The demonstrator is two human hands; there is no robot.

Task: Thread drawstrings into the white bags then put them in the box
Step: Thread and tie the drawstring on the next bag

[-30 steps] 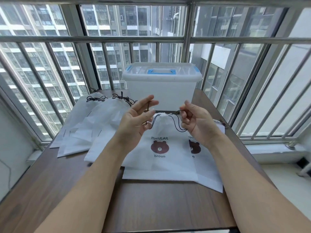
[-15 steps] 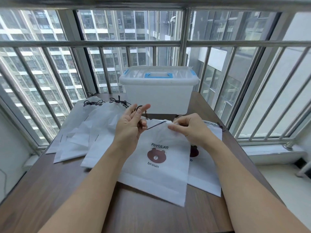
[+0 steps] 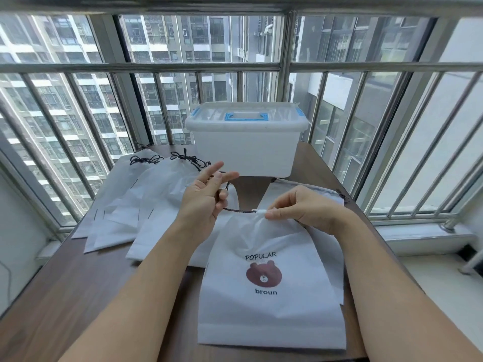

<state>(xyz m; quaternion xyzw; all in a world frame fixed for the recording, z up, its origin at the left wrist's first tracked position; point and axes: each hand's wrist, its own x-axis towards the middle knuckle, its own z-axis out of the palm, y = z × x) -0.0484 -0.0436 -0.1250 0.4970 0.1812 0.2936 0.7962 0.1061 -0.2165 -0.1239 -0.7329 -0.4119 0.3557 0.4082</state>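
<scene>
Bear-print white fabric bag (image 3: 271, 280) now flat on brown table (image 3: 78, 296), no longer lifted. Right hand (image 3: 308, 210) pinches its gathered mouth; left hand (image 3: 206, 199) pinches dark drawstring (image 3: 239, 210), pulled through. Threading nearly done; lidded translucent box (image 3: 245, 145) next.

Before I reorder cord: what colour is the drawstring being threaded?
Black, or very dark, clearest in the head view: the drawstring runs between both hands.
</scene>
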